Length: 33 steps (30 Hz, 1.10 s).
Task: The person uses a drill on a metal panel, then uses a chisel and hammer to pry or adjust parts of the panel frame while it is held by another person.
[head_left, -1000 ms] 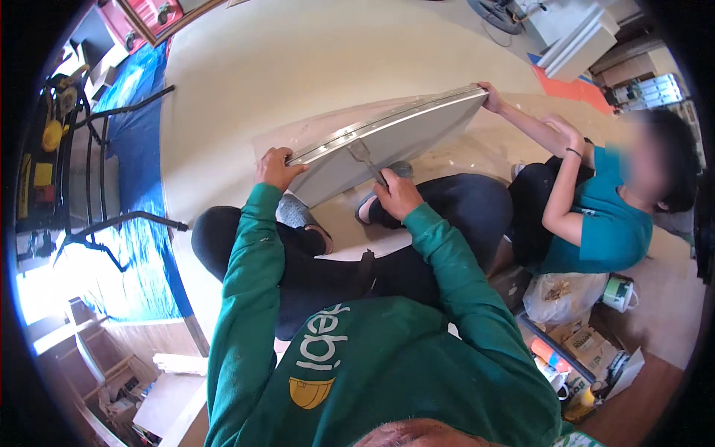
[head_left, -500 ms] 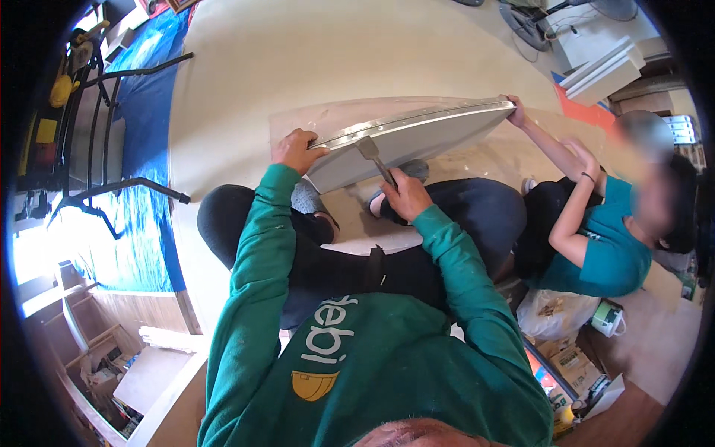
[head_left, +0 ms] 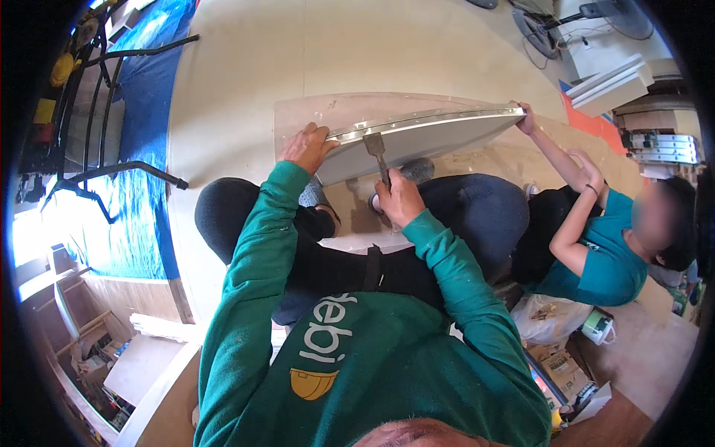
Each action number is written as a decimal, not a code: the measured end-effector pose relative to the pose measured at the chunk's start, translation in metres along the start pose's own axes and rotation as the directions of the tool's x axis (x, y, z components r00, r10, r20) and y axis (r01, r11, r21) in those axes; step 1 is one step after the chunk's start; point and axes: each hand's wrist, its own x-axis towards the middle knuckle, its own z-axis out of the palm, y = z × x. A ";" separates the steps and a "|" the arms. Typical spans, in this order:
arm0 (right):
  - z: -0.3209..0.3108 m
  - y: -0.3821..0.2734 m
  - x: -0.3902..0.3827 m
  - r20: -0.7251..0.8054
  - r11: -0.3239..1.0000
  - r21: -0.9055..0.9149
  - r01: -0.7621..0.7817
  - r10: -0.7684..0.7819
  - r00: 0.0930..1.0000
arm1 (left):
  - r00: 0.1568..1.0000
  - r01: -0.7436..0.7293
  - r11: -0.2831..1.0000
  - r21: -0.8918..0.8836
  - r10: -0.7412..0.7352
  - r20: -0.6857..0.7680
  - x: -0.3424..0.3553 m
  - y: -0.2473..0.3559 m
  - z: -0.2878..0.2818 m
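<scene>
A thin grey panel (head_left: pixel 428 138) stands tilted on its edge in front of my crossed legs, with a shiny metal strip (head_left: pixel 417 118) along its top. My left hand (head_left: pixel 308 147) grips the left end of that top edge. My right hand (head_left: pixel 400 195) is closed on the handle of a scraper (head_left: pixel 373 147), whose flat blade rests against the panel just below the strip. A co-worker in a teal shirt (head_left: pixel 607 268) sits at my right, one hand (head_left: pixel 523 119) holding the panel's far right end and the other on their arm.
A black folding metal frame (head_left: pixel 137 173) lies at the left on blue tarp (head_left: pixel 141 89). A fan (head_left: pixel 537 33) and white boards (head_left: pixel 602 82) are at the back right. A plastic bag (head_left: pixel 550 318), white bucket (head_left: pixel 596 328) and scrap cardboard (head_left: pixel 564 370) lie beside me.
The panel, the co-worker's hand and both my hands sit further right in the picture than a second ago, along with much of the room. The scraper's blade remains at the panel's top edge.
</scene>
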 end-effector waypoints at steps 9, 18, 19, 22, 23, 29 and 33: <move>0.037 0.014 0.001 -0.097 0.989 0.126 -0.075 0.087 0.991 | 0.998 -0.017 1.000 -0.024 0.015 -0.064 0.002 -0.002 0.009; 0.052 0.002 0.002 -0.150 0.949 0.293 -0.114 0.163 0.975 | 0.999 -0.001 1.000 -0.030 -0.001 -0.049 0.006 0.001 0.003; 0.048 -0.002 -0.002 -0.145 0.954 0.270 -0.132 0.176 0.974 | 0.998 -0.005 0.999 -0.046 0.002 -0.062 0.004 0.000 0.004; 0.023 -0.013 -0.006 -0.117 0.984 0.152 -0.097 0.116 0.986 | 0.999 0.004 0.998 -0.055 -0.006 -0.049 0.002 0.001 0.002; 0.019 -0.013 -0.008 -0.102 0.992 0.105 -0.070 0.081 0.991 | 0.999 0.011 0.999 -0.052 -0.013 -0.034 0.000 0.001 0.002; 0.025 0.000 -0.016 -0.012 0.998 0.058 -0.031 0.032 0.999 | 0.999 -0.022 0.998 -0.057 0.020 -0.035 0.004 -0.004 0.004; 0.017 -0.009 -0.014 -0.011 0.997 0.070 -0.036 0.037 0.999 | 0.998 -0.005 0.995 -0.100 -0.001 -0.059 0.002 -0.002 0.006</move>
